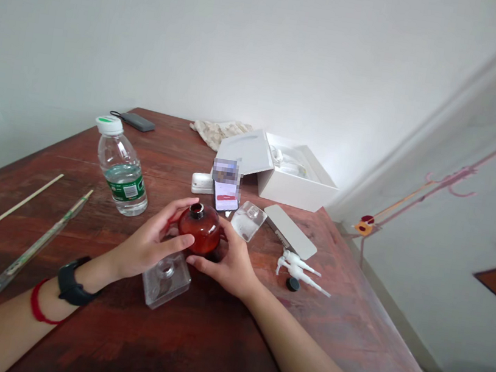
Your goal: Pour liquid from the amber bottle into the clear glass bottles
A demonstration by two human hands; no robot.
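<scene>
Left hand (150, 243): fingers curved around the left side of the amber glass bottle, thumb lying across its lower front; a black wristwatch (73, 280) and a red cord bracelet (41, 302) circle the wrist.
Amber glass bottle (199, 230): round, with a dark open neck, cupped between both hands above the middle of the wooden bench (211, 344).
Right hand (232, 265): fingers wrapped against the bottle's right side, thumb reaching under its lower edge.
Left of the hands: a wooden chopstick (14, 208) and a chopstick in a plastic sleeve (31, 248) lie apart; a water bottle (123, 171) lies tilted on its side nearby.
Under the hands: a square clear glass bottle (165, 279) sits just in front of the amber one.
Behind the hands: a black power bank (137, 122), a small white case (202, 183), a phone (225, 196), and a crumpled cloth (218, 132).
Right of the hands: a second clear glass bottle (249, 220), a flat white panel (290, 232), two white pump heads (298, 270), a black cap (292, 284), and a white box (299, 178) with its lid (246, 152) propped against it.
</scene>
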